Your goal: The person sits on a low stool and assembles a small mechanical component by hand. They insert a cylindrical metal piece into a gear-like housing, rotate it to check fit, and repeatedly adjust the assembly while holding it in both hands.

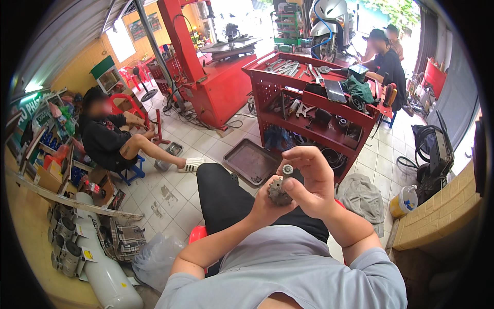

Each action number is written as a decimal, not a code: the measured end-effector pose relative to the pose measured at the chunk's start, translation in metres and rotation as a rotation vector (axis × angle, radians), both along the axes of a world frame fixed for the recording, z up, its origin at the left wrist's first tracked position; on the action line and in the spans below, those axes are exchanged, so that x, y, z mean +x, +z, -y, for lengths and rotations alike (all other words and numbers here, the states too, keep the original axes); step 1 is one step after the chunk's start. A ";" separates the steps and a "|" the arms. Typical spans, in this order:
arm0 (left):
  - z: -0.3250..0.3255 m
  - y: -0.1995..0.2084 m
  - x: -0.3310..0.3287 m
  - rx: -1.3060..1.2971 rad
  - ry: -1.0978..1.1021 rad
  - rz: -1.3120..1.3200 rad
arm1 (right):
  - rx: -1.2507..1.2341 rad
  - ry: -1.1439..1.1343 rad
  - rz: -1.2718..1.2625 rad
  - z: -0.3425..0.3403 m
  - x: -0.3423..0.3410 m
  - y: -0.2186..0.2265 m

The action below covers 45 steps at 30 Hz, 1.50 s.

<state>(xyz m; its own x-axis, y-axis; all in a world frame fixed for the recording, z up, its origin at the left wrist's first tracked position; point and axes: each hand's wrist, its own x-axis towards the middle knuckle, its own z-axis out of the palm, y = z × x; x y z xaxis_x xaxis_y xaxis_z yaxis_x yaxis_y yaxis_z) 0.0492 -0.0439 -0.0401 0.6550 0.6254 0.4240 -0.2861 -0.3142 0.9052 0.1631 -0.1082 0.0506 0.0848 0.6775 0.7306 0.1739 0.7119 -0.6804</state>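
Left hand (265, 206) and right hand (315, 180) up over the lap (224, 201), open air to either side; tray (249, 161) rim and red cart (288, 82) edge ahead, tiled floor (201, 147) spreading left of the tray. Left fingers clamped round a toothed metal part (278, 194) between the hands: dull grey, round, blunt teeth. Right thumb and fingers close on a small silver fitting (287, 169) (can't tell whether it touches the part)

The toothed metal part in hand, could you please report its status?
Left hand gripping toothed metal part. Right hand at small metal piece beside it. Tray beyond, not in the way.
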 end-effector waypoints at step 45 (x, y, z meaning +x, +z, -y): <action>0.003 -0.004 0.003 -0.026 -0.020 0.023 | 0.221 0.096 -0.107 -0.002 -0.002 -0.004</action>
